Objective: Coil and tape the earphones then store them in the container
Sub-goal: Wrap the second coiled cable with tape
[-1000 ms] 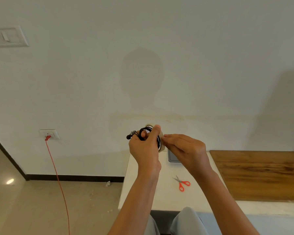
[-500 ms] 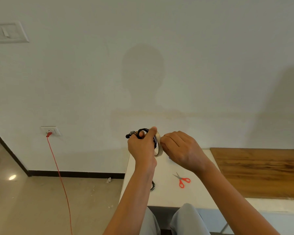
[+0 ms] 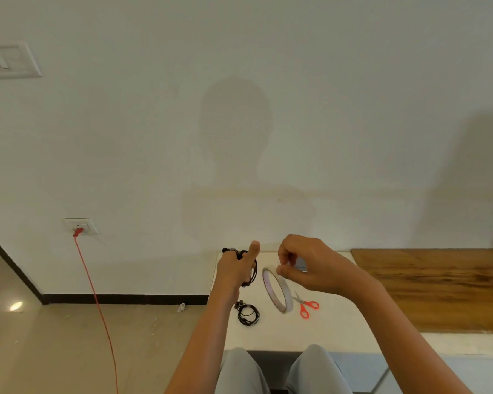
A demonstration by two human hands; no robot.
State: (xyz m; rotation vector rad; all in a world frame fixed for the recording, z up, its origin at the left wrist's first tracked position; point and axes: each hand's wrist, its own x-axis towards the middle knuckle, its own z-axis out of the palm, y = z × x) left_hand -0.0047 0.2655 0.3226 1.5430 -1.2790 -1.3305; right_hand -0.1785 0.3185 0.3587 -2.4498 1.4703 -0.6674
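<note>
My left hand (image 3: 233, 273) grips a coil of black earphones (image 3: 254, 273), thumb pointing up, with the earbuds poking out at the top left. To its right, my right hand (image 3: 316, 268) pinches the top of a pale tape roll (image 3: 285, 290), which hangs tilted above the white table (image 3: 330, 331). A small gap separates the roll from the held coil. A second coiled pair of black earphones (image 3: 248, 315) lies on the table near its left edge. I cannot make out a container.
Red-handled scissors (image 3: 306, 306) lie on the table just right of the tape roll. A wooden board (image 3: 439, 288) covers the table's right part. A red cable (image 3: 97, 302) runs from a wall socket down over the floor at left.
My hands have come apart and dropped lower. The tape roll, earlier held against the earphone coil, now hangs from my right hand, to the right of the coil.
</note>
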